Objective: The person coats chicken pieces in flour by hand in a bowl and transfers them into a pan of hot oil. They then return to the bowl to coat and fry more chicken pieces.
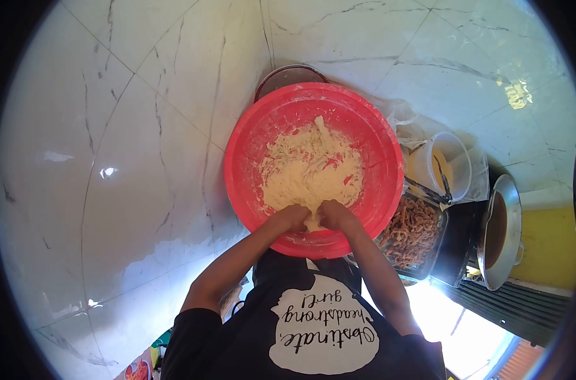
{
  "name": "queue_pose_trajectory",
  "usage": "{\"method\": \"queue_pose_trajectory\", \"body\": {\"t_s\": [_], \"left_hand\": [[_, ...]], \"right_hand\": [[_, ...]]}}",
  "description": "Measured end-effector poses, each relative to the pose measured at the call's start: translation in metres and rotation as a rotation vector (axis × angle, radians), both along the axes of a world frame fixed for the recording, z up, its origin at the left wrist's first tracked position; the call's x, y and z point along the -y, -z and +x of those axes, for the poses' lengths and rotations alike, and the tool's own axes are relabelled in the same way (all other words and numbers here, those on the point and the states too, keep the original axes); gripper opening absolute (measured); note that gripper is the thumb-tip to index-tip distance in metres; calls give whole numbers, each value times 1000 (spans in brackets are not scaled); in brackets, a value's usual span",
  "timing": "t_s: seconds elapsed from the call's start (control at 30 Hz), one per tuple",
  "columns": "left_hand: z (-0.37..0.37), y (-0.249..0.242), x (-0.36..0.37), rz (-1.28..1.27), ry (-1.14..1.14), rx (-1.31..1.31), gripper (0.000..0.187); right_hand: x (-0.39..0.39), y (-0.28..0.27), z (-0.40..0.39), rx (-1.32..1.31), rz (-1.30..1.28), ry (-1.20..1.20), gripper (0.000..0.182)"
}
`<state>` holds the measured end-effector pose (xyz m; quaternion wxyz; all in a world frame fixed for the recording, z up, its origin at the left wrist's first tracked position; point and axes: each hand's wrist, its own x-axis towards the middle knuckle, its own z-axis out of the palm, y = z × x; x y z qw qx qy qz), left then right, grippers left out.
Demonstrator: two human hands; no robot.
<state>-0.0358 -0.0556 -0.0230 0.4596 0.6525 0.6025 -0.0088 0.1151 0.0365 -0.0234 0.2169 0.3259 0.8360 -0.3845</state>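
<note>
A large red basin [237, 145] holds pale, loose flour [310, 180] with clumps in it. My left hand [292, 218] is closed at the near side of the basin, down in the flour. Close to its right, my right hand [336, 216] is closed too. Between the two hands shows a flour-coated piece [312, 223], which both seem to grip; the fingertips are hidden. Another floury strip [323, 131] lies on the flour towards the far side.
To the right stands a glass tray [435, 261] of brown fried strips [413, 231]. Beyond it are a white plastic tub [456, 166] with dark tongs [441, 177] and a wide metal pan [515, 234] of brown liquid. Tiled walls [155, 126] rise to the left and behind.
</note>
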Motion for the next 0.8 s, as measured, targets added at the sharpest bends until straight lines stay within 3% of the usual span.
{"method": "queue_pose_trajectory", "body": {"t_s": [0.07, 0.2, 0.27, 0.3, 0.37, 0.47, 0.53, 0.6, 0.7, 0.73, 0.8], "left_hand": [[0, 10, 0, -85, -23, 76, 49], [-8, 27, -1, -35, -220, 213, 39], [-6, 8, 0, 255, -242, -142, 38], [-7, 6, -1, 254, -243, -142, 38], [-8, 3, -5, 37, -77, 47, 36], [3, 8, 1, -12, -8, 8, 35], [0, 9, 1, -45, -37, 43, 36], [-3, 12, -3, -69, -61, 80, 36], [-6, 14, -2, -20, -210, 42, 38], [-4, 12, -1, 125, -226, -45, 37], [-1, 10, 0, 268, -244, -132, 37]], "right_hand": [[0, -1, -1, 6, -12, 9, 29], [-5, 6, 5, -123, -13, 139, 34], [-7, 2, 0, -179, 40, 179, 36], [-7, -7, -2, -171, 44, 164, 37], [-6, -9, -1, -160, 48, 149, 39], [-4, -3, 1, 1, -31, 10, 38], [-5, -17, -6, 107, -178, -36, 37], [-5, -12, 0, 28, -124, 55, 39], [-8, -6, 0, -143, 2, 163, 40], [-9, -7, -1, -229, 80, 182, 38], [-8, -7, 0, -157, 66, 117, 37]]}}
